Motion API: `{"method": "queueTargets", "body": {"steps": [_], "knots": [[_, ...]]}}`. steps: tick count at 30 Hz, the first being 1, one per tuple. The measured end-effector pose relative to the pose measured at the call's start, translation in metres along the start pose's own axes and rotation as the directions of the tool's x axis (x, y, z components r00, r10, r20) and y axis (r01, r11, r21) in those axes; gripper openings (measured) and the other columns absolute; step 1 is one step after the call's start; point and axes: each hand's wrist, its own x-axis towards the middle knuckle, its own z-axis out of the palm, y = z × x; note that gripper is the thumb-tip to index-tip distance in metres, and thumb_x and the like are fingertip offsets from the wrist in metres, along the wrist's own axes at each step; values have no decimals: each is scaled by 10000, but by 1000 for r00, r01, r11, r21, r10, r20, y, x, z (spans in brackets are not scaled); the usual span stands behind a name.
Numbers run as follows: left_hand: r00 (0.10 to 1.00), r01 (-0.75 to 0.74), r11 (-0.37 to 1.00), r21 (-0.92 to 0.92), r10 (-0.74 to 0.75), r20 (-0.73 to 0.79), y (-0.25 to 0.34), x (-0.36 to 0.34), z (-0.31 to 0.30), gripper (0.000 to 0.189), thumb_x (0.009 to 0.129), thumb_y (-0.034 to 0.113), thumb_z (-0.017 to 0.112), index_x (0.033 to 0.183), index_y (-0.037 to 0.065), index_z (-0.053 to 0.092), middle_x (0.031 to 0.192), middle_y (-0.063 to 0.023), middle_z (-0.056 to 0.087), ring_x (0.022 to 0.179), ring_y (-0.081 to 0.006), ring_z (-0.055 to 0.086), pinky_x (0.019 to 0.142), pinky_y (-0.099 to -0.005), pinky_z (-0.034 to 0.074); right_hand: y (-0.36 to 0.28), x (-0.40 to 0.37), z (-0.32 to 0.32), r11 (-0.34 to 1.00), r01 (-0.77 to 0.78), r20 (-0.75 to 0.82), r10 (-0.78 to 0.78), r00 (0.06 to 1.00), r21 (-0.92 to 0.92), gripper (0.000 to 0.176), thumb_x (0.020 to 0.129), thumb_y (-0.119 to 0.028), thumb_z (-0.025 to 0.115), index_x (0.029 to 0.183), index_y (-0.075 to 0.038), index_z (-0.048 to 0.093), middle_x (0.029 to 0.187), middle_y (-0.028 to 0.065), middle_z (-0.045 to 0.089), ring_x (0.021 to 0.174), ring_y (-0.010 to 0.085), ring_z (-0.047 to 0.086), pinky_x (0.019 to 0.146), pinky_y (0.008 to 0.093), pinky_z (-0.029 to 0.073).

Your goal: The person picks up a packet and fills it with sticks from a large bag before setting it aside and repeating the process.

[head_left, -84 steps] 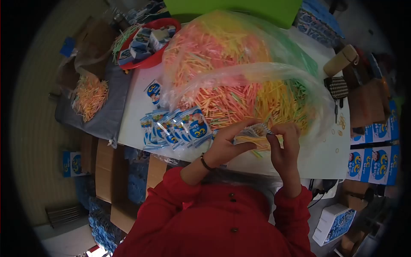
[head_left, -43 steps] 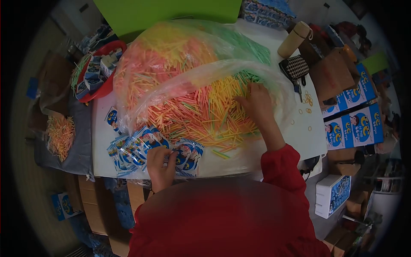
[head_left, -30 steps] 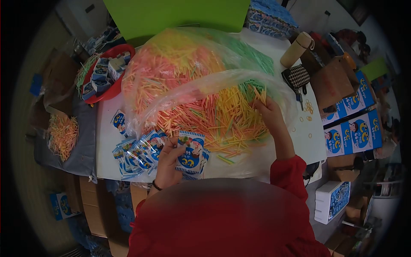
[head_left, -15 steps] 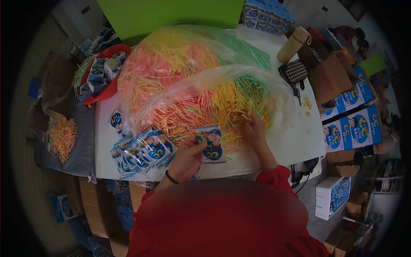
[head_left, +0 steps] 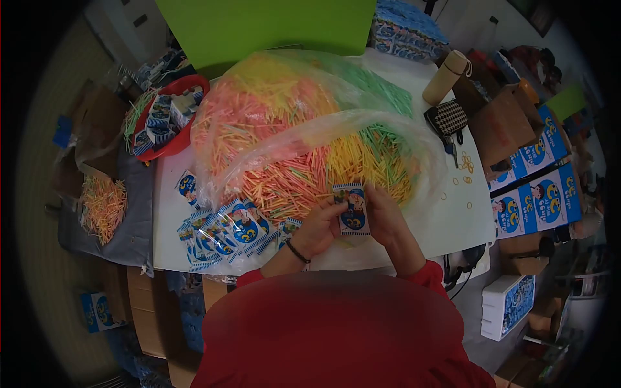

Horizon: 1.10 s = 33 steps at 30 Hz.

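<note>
While the left hand [head_left: 320,227] and right hand [head_left: 386,220] meet just below the frame's middle, each grip is closed on one edge of a small blue printed packet [head_left: 353,208]. It is held upright above the worktop [head_left: 453,216], against the clear bag of coloured sticks [head_left: 304,139]. Opening the packet seems the step in hand. The next move calls for a spread mouth and an aligned pinch of sticks.

White desk [head_left: 453,220]: clear bag of coloured sticks [head_left: 278,116] centre, blue sachets [head_left: 220,233] fanned front-left, red basin [head_left: 169,145] far-left corner, rubber bands [head_left: 464,165], checked pouch [head_left: 447,118], beige cylinder [head_left: 445,76] right.
</note>
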Motion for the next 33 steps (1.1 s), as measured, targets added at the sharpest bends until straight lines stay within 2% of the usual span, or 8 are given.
{"method": "queueTargets", "body": {"steps": [4,6,12,16,18,21,31,33], "knots": [[985,-166,959,229,173,-13,6,-13,8,289,921,34,541,1210,26,543,1124,-62,646,1011,-159,631,902,-329,503,13,1,-9,961,239,-31,-246,969,-142,282,1000,-129,468,1264,-31,477,1139,79,573,1052,179,567,917,316,461],[969,-217,912,349,244,-35,17,-22,17,275,918,40,558,1192,20,556,1107,-61,654,989,-149,636,885,-320,510,7,3,-19,685,461,43,-533,845,-564,286,984,-68,465,1267,-32,489,1157,65,569,1049,157,556,910,285,439],[944,-232,795,561,324,-68,34,-33,2,226,943,116,575,1141,13,609,1030,-45,678,909,-107,645,806,-267,523,17,14,-62,84,543,378,-631,678,-835,175,969,-56,479,1133,-40,539,1036,34,572,951,115,544,831,252,435],[958,-104,903,416,203,-201,38,-32,6,229,969,187,557,1100,22,644,1017,-38,681,885,-90,645,776,-246,520,1,5,-48,604,296,-14,-454,891,-740,130,982,-97,483,1096,-62,535,940,22,561,891,110,542,775,263,452],[971,-105,922,372,176,-162,37,-29,9,229,971,194,551,1104,30,641,1020,-37,681,890,-97,647,784,-253,521,-9,8,-46,909,400,-155,-414,897,-116,135,992,-183,506,1096,-98,521,903,-1,560,818,110,551,709,278,468],[993,-49,971,235,74,-95,26,-23,11,229,975,196,539,1113,41,635,1028,-38,680,903,-113,650,802,-267,521,-16,17,-62,948,137,98,-171,980,286,229,1009,-247,469,1156,-73,489,944,21,563,821,146,543,797,354,486],[996,20,984,178,-4,-87,-8,-3,0,261,987,217,507,1154,38,598,1045,-40,671,920,-137,650,809,-300,527,2,-9,-10,984,64,-22,-61,998,167,294,980,-209,519,1235,-67,482,1020,38,608,924,168,611,830,328,510],[999,34,973,228,-24,-45,-5,-5,-2,250,987,207,507,1145,38,604,1043,-38,671,914,-130,648,802,-292,525,1,-17,-6,991,-67,-25,65,998,-115,260,976,-175,517,1215,-76,496,1030,41,614,923,163,615,825,327,511]]}}
